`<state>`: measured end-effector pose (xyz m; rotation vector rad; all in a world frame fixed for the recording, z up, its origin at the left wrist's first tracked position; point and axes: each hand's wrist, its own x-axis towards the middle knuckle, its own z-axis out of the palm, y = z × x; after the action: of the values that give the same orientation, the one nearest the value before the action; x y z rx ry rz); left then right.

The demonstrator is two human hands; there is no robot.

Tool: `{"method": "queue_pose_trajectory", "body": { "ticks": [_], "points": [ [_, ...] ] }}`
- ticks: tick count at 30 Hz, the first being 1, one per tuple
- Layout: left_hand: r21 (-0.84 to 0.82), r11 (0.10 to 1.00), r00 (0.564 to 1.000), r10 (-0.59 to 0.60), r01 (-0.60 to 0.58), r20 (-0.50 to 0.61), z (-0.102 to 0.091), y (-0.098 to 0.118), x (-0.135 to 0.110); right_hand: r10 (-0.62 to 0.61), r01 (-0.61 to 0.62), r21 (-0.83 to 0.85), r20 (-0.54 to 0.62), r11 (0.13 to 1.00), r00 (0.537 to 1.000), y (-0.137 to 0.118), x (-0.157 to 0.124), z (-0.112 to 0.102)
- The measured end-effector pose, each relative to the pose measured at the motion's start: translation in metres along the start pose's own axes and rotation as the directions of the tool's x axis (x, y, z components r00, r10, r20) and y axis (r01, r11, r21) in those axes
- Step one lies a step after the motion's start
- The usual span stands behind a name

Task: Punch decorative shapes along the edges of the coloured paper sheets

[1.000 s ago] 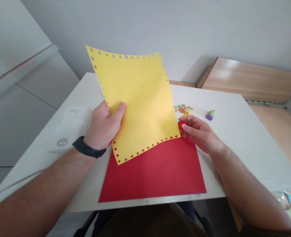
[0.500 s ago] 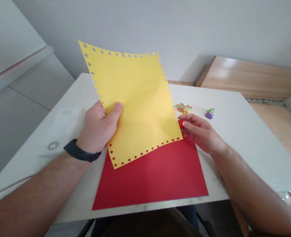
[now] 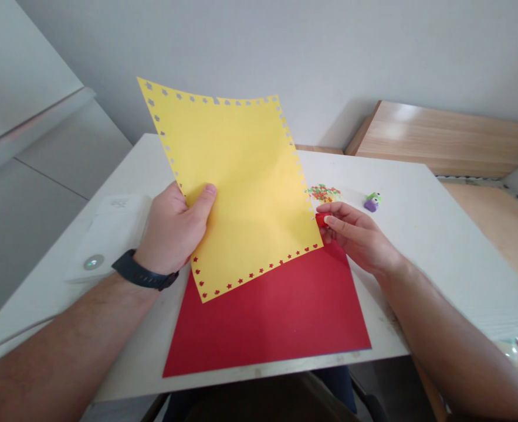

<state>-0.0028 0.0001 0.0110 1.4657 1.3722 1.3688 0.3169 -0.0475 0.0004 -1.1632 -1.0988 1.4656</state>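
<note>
A yellow sheet of paper (image 3: 245, 176) is held up at a tilt, its edges lined with small punched shapes such as stars and hearts. My left hand (image 3: 175, 225) grips its left edge, thumb on the front and fingers hidden behind. At the right edge, my right hand (image 3: 351, 231) pinches a small red craft punch (image 3: 322, 220) between thumb and fingers. The punch sits right beside the paper's lower right edge; whether it overlaps the sheet I cannot tell. Beneath lies a red sheet of paper (image 3: 267, 328) on the white table.
Coloured paper cut-outs (image 3: 324, 192) lie in a pile behind my right hand. Two other small punches, green and purple (image 3: 372, 202), stand to their right. A white box (image 3: 109, 234) lies at left. Wooden boards (image 3: 443, 135) rest against the wall at right.
The yellow sheet has shifted slightly left and down in view. The red punch has come slightly away from the sheet's right edge, showing more of itself. Both grips look the same.
</note>
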Motion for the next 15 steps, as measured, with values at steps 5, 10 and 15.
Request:
{"method": "queue_pose_trajectory", "body": {
  "ticks": [5, 10, 15],
  "points": [
    [0.031, 0.999, 1.0, 0.011, -0.011, -0.003, -0.0006, -0.0007, 0.0001, -0.016, 0.016, 0.025, -0.008, 1.0, 1.0, -0.0001, 0.0007, -0.0001],
    [0.09, 0.995, 0.998, 0.055, -0.053, -0.017, -0.0005, -0.0014, 0.0012, -0.023, 0.023, 0.012, 0.017, 1.0, 1.0, 0.0005, 0.0008, -0.0017],
    [0.058, 0.996, 0.998, 0.065, -0.064, -0.009, 0.0005, -0.0027, 0.0007, -0.044, 0.045, -0.059, 0.023, 0.997, 0.999, 0.0038, 0.0015, -0.0036]
  ]
}}
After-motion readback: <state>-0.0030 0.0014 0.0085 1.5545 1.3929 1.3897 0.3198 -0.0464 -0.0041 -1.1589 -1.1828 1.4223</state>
